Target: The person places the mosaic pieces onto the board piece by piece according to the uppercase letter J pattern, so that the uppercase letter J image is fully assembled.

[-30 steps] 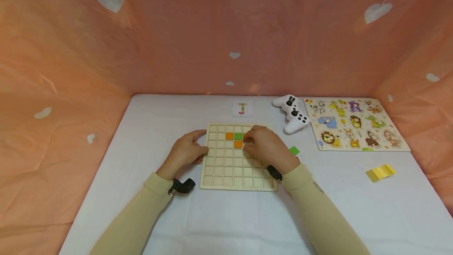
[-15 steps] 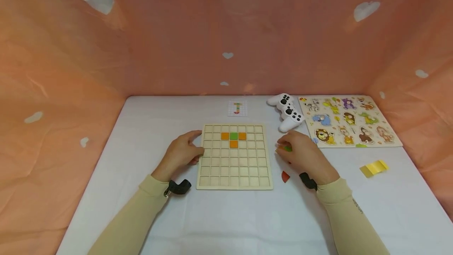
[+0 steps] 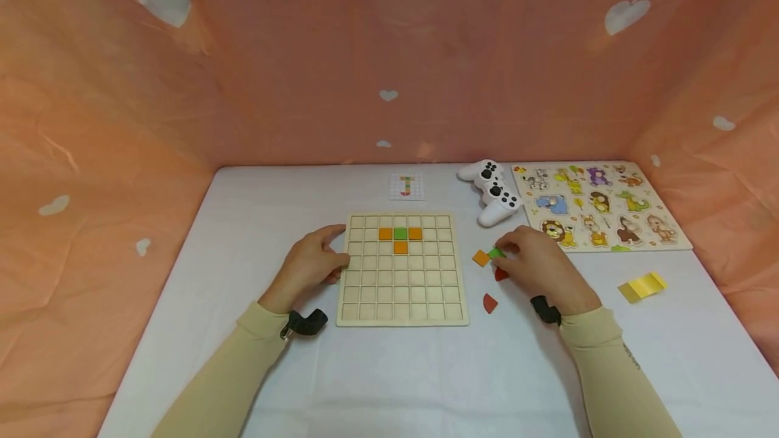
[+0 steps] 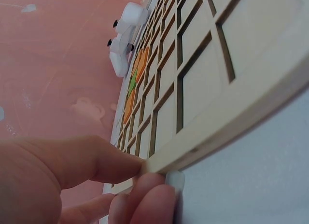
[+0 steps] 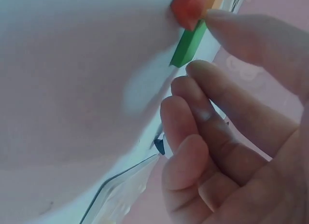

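A light wooden grid board (image 3: 372, 277) lies on the white table, with several orange tiles (image 3: 415, 233) and one green tile (image 3: 399, 234) in its upper cells. My left hand (image 3: 307, 263) holds the board's left edge; in the left wrist view the thumb meets the rim above the curled fingers. Right of the board, my right hand (image 3: 540, 268) has thumb and index fingertip at opposite edges of a loose green square tile (image 5: 189, 44). Beside it lie a loose orange square tile (image 3: 481, 258) and a red quarter-round piece (image 5: 186, 9). Another red quarter-round piece (image 3: 489, 303) lies nearer.
Behind the board lies a pattern card (image 3: 407, 186) with a small coloured figure. To its right are a white game controller (image 3: 491, 192) and an animal picture puzzle board (image 3: 584, 218). A folded yellow strip (image 3: 642, 287) lies at the right. Orange cloth (image 3: 389, 53) hangs behind the table.
My right hand has moved from the board to the loose tiles at the right, then slightly further to the green one. Another orange tile is uncovered on the board. My left hand stays at the edge.
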Demonstrator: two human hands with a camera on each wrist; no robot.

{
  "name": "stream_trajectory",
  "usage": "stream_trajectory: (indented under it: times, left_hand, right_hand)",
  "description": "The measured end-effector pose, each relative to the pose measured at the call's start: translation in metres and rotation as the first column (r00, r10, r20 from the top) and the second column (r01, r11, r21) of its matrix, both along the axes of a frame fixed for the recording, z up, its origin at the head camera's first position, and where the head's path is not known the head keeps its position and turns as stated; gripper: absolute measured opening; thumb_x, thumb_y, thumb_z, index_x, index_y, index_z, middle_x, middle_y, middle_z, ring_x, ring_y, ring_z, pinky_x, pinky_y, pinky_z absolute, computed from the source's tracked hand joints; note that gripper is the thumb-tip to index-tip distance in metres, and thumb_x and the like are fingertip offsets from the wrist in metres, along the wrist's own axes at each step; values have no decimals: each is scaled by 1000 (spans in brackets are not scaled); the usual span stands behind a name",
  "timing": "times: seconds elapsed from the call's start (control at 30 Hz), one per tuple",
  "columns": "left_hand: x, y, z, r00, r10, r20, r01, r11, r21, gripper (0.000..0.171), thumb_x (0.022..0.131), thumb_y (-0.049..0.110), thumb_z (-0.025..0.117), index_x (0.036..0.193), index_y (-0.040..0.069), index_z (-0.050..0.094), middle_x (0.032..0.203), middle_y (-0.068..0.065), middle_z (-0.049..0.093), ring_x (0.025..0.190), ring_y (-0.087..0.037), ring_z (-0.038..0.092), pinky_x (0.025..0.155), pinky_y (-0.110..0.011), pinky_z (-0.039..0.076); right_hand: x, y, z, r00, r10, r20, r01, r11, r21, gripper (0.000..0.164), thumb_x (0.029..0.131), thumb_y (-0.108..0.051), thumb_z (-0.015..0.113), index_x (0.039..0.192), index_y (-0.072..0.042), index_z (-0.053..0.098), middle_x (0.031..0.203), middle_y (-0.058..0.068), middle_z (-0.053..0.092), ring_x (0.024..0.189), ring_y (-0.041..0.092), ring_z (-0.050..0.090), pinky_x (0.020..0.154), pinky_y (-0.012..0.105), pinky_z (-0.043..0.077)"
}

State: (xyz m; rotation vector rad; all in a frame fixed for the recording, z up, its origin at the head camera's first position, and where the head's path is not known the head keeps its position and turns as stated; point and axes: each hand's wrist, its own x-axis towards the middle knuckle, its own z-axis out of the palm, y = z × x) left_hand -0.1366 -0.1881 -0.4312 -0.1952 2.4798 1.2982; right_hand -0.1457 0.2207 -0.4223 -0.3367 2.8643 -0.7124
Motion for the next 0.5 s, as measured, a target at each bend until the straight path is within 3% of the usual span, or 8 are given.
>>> stream_trajectory:
  times: [0.5]
  left_hand:
    - [1,2,2,1000,12,11,-12,1000,-3,74,93,13,72,163,17,49,79,-8,69,61,-15,67,61,-27,60]
  right_hand:
    - [-2,6,-3,1000,-10,8,10,1000,23,27,97,-16,74,120,-2,79,118,17,75,111,35,68,100,58,56]
